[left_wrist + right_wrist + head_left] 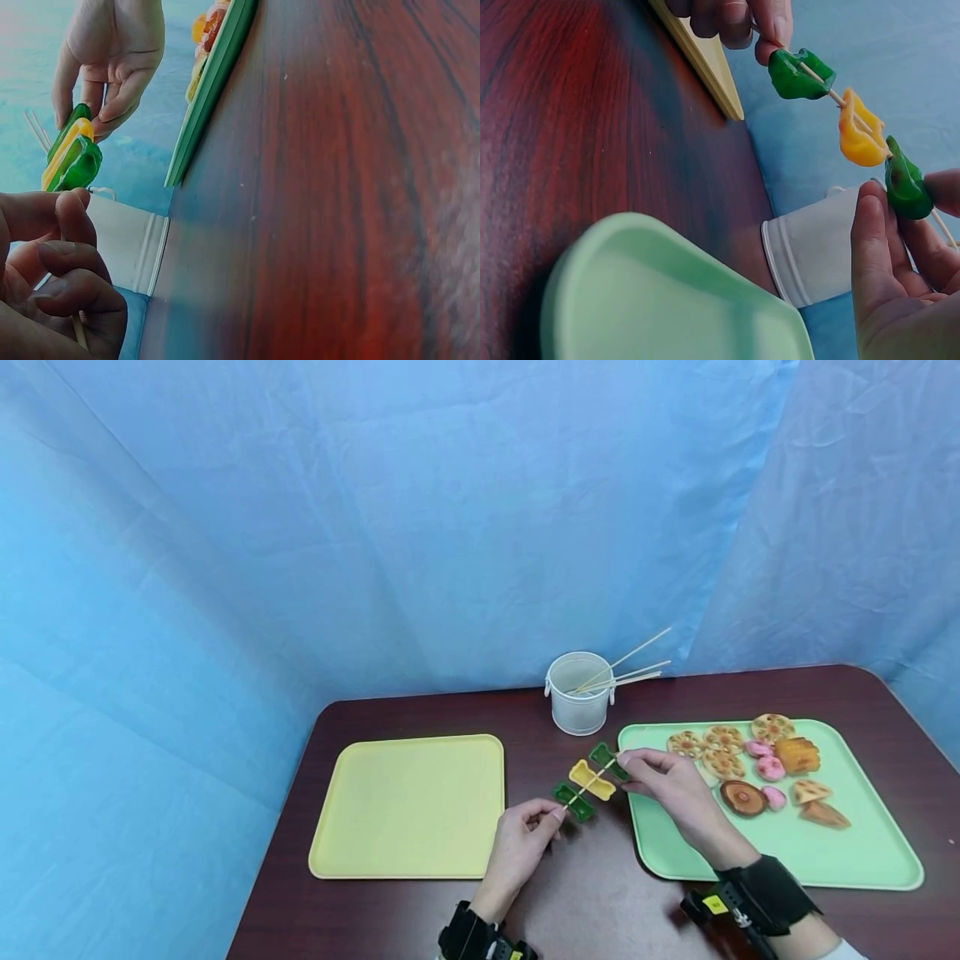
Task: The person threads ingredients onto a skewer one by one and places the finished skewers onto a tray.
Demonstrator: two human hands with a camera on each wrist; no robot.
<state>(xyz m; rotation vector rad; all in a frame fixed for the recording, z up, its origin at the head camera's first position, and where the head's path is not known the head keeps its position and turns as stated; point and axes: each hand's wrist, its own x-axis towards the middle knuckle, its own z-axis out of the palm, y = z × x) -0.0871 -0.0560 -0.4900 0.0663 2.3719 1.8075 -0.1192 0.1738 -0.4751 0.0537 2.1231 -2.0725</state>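
Note:
My left hand (522, 845) pinches the near end of a thin wooden skewer (835, 96) between thumb and fingers. Threaded on the skewer are two green pepper pieces with a yellow pepper piece (860, 139) between them. One green pepper piece (801, 77) sits close to the left fingertips. My right hand (673, 789) holds the other green pepper piece (906, 184) at the far end, thumb on one side and fingers on the other. The skewer slants above the table between the two trays. In the left wrist view, part of its stick shows below the left fingers.
A yellow tray (408, 810) lies at left. The green tray (847, 860) at right bears lotus root slices (723, 766), a mushroom (743, 797), pink pieces (769, 767) and brown food pieces (825, 814). A white bucket (579, 714) with several skewers (637, 649) stands behind.

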